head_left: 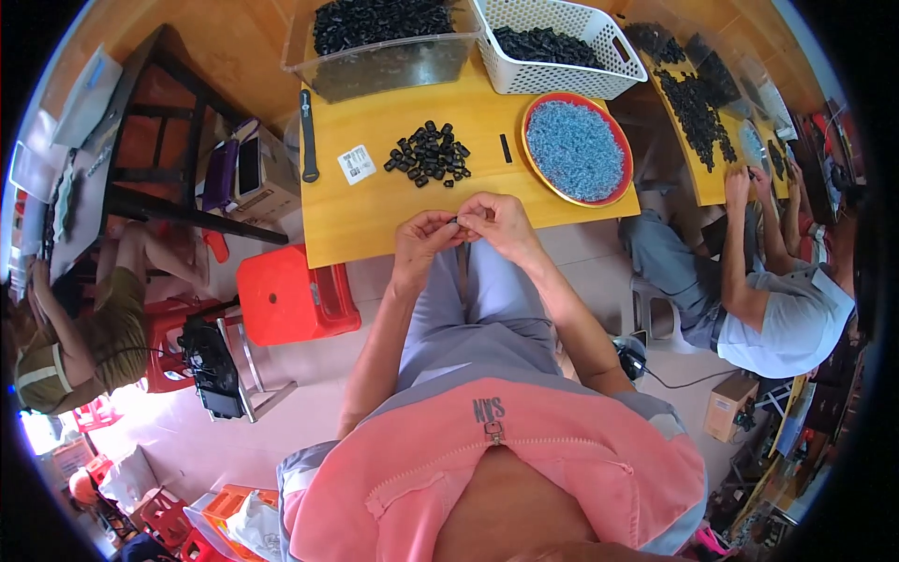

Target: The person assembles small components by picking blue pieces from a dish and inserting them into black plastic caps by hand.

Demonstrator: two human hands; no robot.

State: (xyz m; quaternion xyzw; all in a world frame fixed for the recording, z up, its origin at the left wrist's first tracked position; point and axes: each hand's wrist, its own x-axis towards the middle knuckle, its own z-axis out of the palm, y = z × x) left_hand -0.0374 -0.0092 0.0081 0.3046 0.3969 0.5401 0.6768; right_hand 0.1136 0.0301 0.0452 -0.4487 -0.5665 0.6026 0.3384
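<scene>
Just over the near edge of the yellow table (337,225), my left hand (423,242) and my right hand (496,225) meet fingertip to fingertip. Both are closed in a pinch on a small black part (456,220), mostly hidden by the fingers. Beyond them lies a loose pile of small black cylindrical plastic parts (428,153). To its right, a red-rimmed round tray (622,183) holds many tiny pale-blue, see-through pieces (574,150). Between pile and tray sits a short black strip (506,148). A white printed label (356,164) lies left of the pile.
A see-through bin (393,77) and a white perforated basket (571,80), both holding black parts, stand at the table's back. A long black strap-like piece (308,136) lies at the left edge. A red stool (295,295) stands left; people sit at tables either side.
</scene>
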